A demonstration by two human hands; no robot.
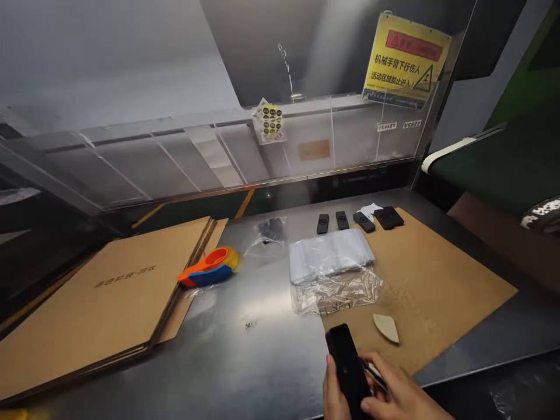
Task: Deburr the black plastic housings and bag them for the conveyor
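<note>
At the bottom of the head view my left hand (335, 394) is closed along the left side of a black oblong case (347, 367), which points away from me. My right hand (396, 388) comes in from the right, its thumb close to the lower part of the case. Between its fingers is a thin dark piece with a pale shiny edge (375, 374), too small to identify. A cream rounded wedge (386, 328) lies on the brown cardboard sheet (455, 291) beyond my right hand. Ahead of the case lies a stack of clear plastic bags (332, 256).
Several small black cases (342, 220) line the back of the metal table (262, 361). Near them lies a clear bag with a dark item (270, 230). Left are an orange and blue tape dispenser (210, 268) and stacked flat cardboard (109, 303). A clear panel (166, 157) stands behind.
</note>
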